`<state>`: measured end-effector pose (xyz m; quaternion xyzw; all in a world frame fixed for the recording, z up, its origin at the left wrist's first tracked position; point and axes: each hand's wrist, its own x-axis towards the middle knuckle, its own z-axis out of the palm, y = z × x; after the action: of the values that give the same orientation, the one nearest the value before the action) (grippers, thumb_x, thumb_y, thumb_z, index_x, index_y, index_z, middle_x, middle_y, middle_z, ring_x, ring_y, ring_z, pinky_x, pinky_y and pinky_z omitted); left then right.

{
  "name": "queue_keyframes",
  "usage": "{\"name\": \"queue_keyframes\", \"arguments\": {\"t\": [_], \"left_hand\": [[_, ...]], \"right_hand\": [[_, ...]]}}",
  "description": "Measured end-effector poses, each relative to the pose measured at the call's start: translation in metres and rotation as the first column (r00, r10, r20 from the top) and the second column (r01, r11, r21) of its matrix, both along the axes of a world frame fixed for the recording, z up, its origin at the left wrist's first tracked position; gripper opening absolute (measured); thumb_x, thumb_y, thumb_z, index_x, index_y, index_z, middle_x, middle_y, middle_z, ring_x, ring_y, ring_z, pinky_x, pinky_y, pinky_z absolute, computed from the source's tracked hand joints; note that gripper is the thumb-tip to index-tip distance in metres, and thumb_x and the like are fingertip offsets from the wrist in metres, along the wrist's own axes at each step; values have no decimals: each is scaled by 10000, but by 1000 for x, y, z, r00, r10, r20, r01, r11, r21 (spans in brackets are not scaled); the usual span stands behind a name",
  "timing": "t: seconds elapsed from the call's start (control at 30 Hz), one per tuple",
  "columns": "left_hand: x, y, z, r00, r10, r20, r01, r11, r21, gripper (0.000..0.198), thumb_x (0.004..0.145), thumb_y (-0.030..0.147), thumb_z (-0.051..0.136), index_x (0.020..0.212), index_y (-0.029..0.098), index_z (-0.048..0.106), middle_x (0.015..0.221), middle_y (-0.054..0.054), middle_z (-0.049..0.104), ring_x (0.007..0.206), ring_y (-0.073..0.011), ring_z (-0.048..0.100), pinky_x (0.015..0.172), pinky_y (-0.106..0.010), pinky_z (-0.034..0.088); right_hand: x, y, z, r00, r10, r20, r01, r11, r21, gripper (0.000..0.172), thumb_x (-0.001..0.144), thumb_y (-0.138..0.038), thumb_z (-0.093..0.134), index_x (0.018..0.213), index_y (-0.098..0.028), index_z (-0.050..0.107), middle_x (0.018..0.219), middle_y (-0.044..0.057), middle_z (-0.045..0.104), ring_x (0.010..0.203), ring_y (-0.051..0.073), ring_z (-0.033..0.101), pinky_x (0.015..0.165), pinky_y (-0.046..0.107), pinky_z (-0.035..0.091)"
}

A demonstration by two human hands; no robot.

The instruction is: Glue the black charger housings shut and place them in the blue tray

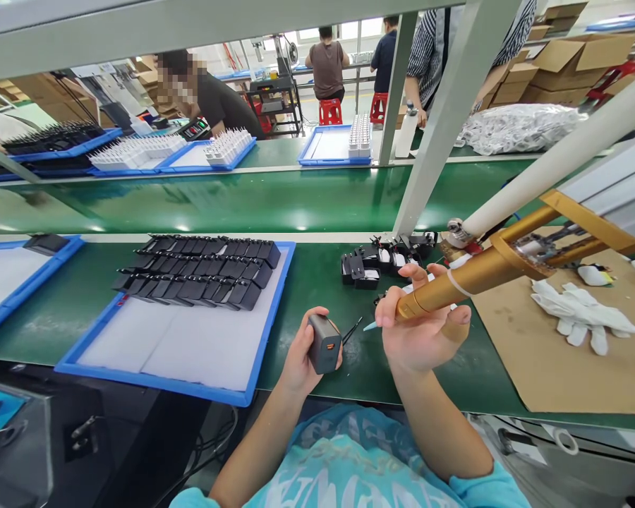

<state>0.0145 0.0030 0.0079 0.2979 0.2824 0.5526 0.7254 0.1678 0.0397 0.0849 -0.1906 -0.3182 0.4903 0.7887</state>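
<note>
The person's left hand [301, 356] was grasping a dark grey block [325, 346], fingers wrapped round its sides, with its orange-lined port facing up toward the wearer. The block sat above the green bench [317, 279], near its front edge. At 3 o'clock from it, the right hand [423, 328] was turned palm up with the thumb apart; its fingers met the nose of a gold tool [466, 279], though whether they gripped it firmly I could not tell. A pale blue tip [370, 326] jutted from those fingers toward 9 o'clock.

Farther out, at 9 o'clock, lay a blue-rimmed tray [195, 346], its far half bearing rows of black units [201, 271]. A cluster of black and white parts [384, 259] stood at 1 o'clock. White gloves [582, 310] rested at 3 o'clock on a cardboard sheet [513, 360]. At 12 o'clock, beyond the bench, ran a green belt [243, 201].
</note>
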Motion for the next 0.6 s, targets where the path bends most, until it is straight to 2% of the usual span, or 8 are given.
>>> {"name": "queue_keyframes", "arguments": {"t": [0.17, 0.23, 0.27, 0.33, 0.4, 0.5, 0.57, 0.6], "left_hand": [[-4, -1, -3, 995, 12, -94, -7, 999, 50, 376, 885, 560, 522, 1140, 289, 470, 770, 9, 552, 565, -130, 527, 457, -221, 418], [-9, -4, 0, 959, 66, -274, -44, 995, 86, 387, 879, 548, 546, 1151, 279, 484, 788, 11, 544, 607, -125, 527, 521, -225, 433], [-14, -7, 2, 909, 104, -404, -59, 991, 121, 390, 873, 526, 571, 1157, 269, 498, 801, 9, 545, 638, -126, 528, 563, -229, 441], [-26, -15, 8, 731, 184, -657, -59, 976, 207, 389, 869, 469, 603, 1179, 249, 521, 819, 1, 556, 682, -132, 524, 624, -233, 444], [-43, -23, 13, 505, 269, -820, -46, 957, 285, 391, 883, 440, 587, 1215, 244, 520, 833, -4, 577, 679, -138, 524, 641, -244, 444], [-83, -31, 20, 164, 406, -899, -92, 914, 396, 399, 907, 437, 534, 1255, 245, 496, 916, -21, 621, 708, -156, 574, 699, -275, 467], [-122, -30, 24, -63, 426, -903, -147, 891, 430, 423, 917, 454, 502, 1283, 245, 477, 958, -33, 643, 773, -185, 617, 753, -301, 480], [-145, -27, 25, -174, 399, -900, -178, 886, 428, 441, 922, 468, 484, 1302, 244, 465, 961, -37, 654, 804, -202, 632, 767, -313, 484]], "right_hand": [[0, 0, 0, 1000, 2, -2, -2, 1000, 9, 377, 823, -563, 500, 1078, -312, 619, 1007, -9, 594, 386, 81, 544, 320, 269, 406], [0, 0, 1, 1000, 4, -10, -4, 1000, 14, 383, 815, -561, 515, 1074, -298, 621, 1001, -6, 600, 384, 83, 540, 317, 270, 400], [1, -1, 1, 1000, 4, -15, -4, 1000, 12, 388, 809, -559, 524, 1072, -290, 622, 1001, -5, 603, 384, 86, 539, 319, 273, 398], [1, -2, 1, 1000, 2, -24, -2, 1000, -1, 403, 798, -559, 536, 1070, -273, 622, 1003, 0, 611, 386, 92, 537, 326, 282, 397], [4, -3, -1, 1000, -1, -26, 0, 1000, -21, 430, 785, -567, 542, 1079, -261, 617, 1005, 6, 619, 387, 99, 532, 336, 295, 397], [9, -2, -8, 999, 7, -36, -9, 998, -55, 474, 745, -597, 565, 1085, -272, 617, 1008, 5, 630, 393, 117, 525, 356, 317, 393], [12, -1, -14, 999, 13, -38, -16, 995, -97, 494, 728, -630, 561, 1082, -292, 622, 1015, 7, 639, 407, 133, 524, 368, 339, 394], [13, 0, -15, 999, 6, -37, -10, 993, -118, 491, 722, -642, 557, 1071, -305, 630, 1013, 8, 647, 406, 137, 515, 366, 345, 386]]}}
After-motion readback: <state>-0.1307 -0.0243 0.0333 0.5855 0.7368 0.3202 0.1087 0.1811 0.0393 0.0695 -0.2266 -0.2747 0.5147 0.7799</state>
